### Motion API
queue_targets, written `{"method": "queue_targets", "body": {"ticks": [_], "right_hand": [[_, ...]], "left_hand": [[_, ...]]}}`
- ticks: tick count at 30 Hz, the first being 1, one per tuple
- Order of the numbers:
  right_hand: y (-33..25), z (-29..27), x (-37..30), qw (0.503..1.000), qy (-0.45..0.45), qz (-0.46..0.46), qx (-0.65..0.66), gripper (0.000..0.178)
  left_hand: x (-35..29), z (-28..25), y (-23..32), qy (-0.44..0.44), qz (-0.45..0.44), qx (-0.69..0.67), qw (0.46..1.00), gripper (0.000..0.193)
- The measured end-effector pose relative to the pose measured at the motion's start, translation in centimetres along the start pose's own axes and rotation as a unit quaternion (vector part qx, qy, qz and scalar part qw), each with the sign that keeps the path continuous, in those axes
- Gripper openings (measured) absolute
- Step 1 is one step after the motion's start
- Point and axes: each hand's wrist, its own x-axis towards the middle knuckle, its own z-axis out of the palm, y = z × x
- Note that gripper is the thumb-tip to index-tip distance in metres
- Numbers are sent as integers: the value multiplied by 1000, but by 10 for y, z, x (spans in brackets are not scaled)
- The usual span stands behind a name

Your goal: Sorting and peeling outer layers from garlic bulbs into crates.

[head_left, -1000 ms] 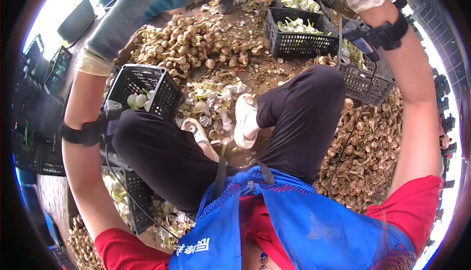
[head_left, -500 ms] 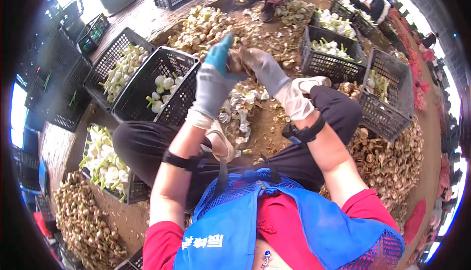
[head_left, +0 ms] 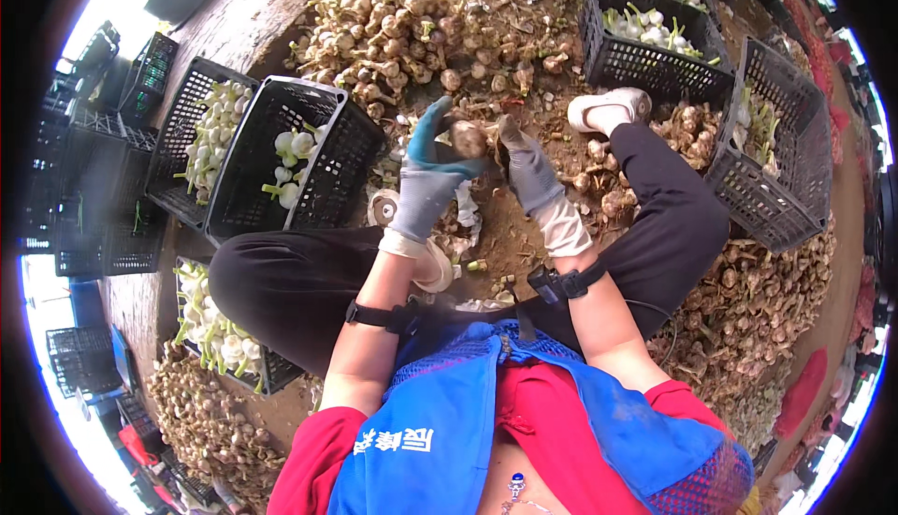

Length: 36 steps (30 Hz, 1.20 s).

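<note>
My left hand [head_left: 432,167], in a grey glove with teal fingers, holds a brownish, unpeeled garlic bulb [head_left: 468,139] between thumb and fingers. Just right of the bulb, a small gap away, is my right hand [head_left: 531,171] in a dirty grey glove. Its fingers are curled together; whether something small sits in them is hidden. Beyond both hands spreads a heap of unpeeled garlic [head_left: 393,33]. Pale skins [head_left: 468,216] litter the ground below the hands. Left of my left hand stands a black crate [head_left: 248,188] with a few clean white bulbs [head_left: 292,155] in it.
More black crates of trimmed garlic stand at left [head_left: 178,103] and at right [head_left: 655,71]. Another crate [head_left: 781,188] leans beside my right knee. Garlic heaps lie at lower left [head_left: 206,421] and right [head_left: 748,309]. My bent legs flank the work spot.
My hands have drawn apart, leaving the bulb in the left hand. The view has tilted down, so the far people have mostly left the picture and the near heap shows more.
</note>
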Motion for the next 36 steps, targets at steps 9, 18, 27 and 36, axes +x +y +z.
{"method": "queue_targets", "body": {"ticks": [9,18,27,36], "right_hand": [[-8,17,4,998,5,52,-26,34],[8,16,23,992,-80,-45,-86,35],[28,24,27,883,-17,-183,-433,52],[28,7,30,801,-10,20,-598,41]], "left_hand": [[10,-7,-37,12,2,-118,993,86],[8,-34,-70,13,-198,-245,949,54],[13,-46,-75,-2,-310,-403,861,53],[14,-28,-54,77,-194,-360,909,51]]}}
